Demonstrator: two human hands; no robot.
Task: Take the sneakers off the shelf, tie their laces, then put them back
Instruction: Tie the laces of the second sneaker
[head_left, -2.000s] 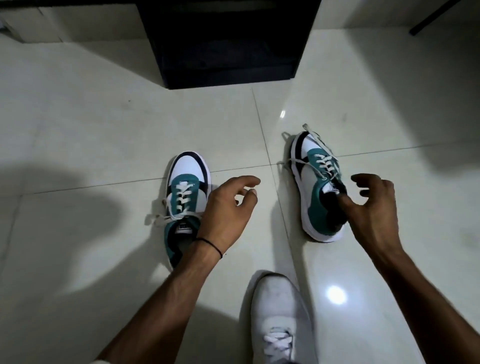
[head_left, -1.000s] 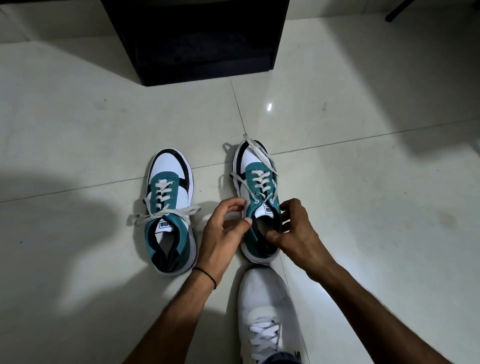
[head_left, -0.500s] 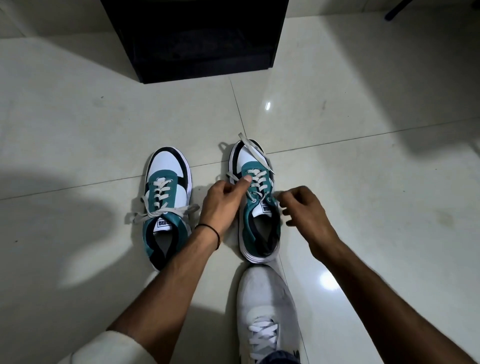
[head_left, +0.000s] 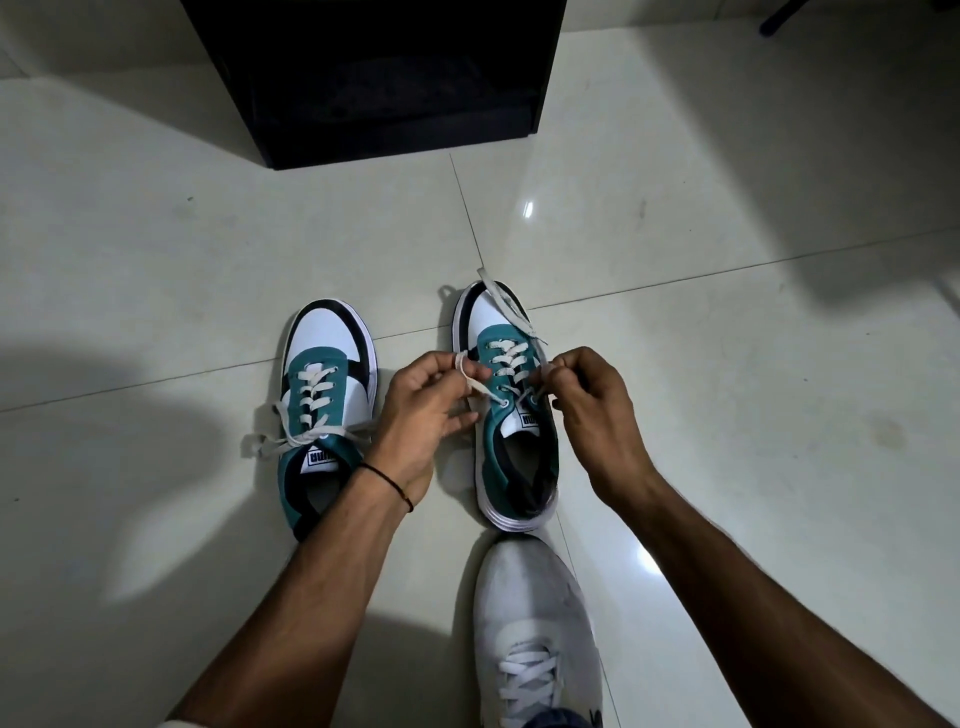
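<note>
Floor (head_left: 156, 260): pale glossy tiles with thin grout lines; it carries every item below.

Shelf (head_left: 374, 78): black, open-fronted unit standing on the floor at the far edge of the view, well apart from the sneakers. Its inside is too dark to read.

Worn shoe (head_left: 530, 613): white, laced, on the person's foot at the near edge. Its toe lies just behind the heel of the sneaker on the right.

Sneaker on the left (head_left: 324, 338): teal, white and black, upright on the floor, toe pointing towards the shelf. Its lace ends (head_left: 270, 441) lie loose to either side.

Sneaker on the right (head_left: 514, 452): same colours, upright, parallel to and near the first one.

Left hand (head_left: 421, 410): fingers curled, thumb and forefinger pinching one lace strand (head_left: 475, 387) beside the top eyelets.

Right hand (head_left: 592, 400): fingers curled, pinching the other strand (head_left: 511, 312), whose free end trails forward over the toe.

Wrist band (head_left: 387, 480): thin, black, on the left wrist.
</note>
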